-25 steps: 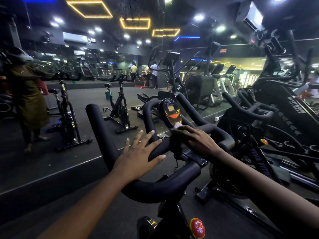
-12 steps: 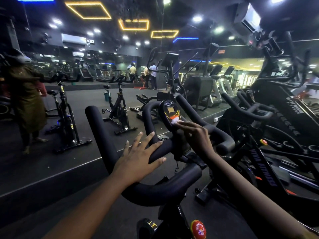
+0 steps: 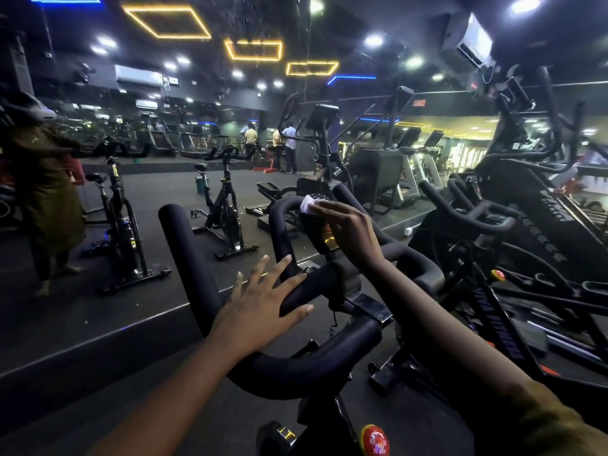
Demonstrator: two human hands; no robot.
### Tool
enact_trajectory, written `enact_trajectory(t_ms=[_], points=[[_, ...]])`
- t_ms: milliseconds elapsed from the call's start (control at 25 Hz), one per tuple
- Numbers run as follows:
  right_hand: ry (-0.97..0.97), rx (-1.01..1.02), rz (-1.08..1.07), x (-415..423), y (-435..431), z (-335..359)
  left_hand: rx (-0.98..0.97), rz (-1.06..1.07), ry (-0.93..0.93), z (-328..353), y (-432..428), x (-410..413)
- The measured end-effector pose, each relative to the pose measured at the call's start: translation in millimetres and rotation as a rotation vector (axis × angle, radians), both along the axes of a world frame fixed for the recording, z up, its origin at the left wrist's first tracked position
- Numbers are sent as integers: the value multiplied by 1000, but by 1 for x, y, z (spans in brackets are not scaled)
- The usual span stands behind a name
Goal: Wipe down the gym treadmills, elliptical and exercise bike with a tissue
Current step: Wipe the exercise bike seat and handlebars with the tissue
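A black exercise bike fills the foreground; its padded handlebar [image 3: 194, 264] loops in front of me. A small console [image 3: 320, 232] with an orange-lit screen stands at the bar's middle. My right hand [image 3: 352, 232] pinches a white tissue [image 3: 308, 204] and holds it against the top of the console, covering most of the screen. My left hand [image 3: 260, 307] rests flat on the handlebar's inner bar, fingers spread and straight. A red knob [image 3: 375, 441] sits on the frame below.
More exercise bikes [image 3: 227, 209] stand beyond on a raised dark floor with a step edge [image 3: 98, 334]. An elliptical [image 3: 320, 149] and treadmills [image 3: 411, 166] are behind. Another bike [image 3: 477, 218] crowds the right. A person [image 3: 42, 199] stands at far left; others stand far back.
My right hand has slid the tissue up from the console's lower edge to its top. The left hand stays on the handlebar.
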State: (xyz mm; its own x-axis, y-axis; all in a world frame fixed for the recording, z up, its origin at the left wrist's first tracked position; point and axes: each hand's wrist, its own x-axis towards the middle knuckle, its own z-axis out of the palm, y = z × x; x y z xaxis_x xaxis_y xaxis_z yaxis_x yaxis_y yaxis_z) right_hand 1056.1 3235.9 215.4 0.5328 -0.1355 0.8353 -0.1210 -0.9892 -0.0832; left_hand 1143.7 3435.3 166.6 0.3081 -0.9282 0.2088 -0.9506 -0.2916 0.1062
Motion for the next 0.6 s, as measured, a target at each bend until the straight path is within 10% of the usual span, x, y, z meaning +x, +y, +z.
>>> enact_trajectory(t_ms=[600], points=[[338, 80, -123, -114, -2, -57, -196, -64, 9, 0, 1, -1]])
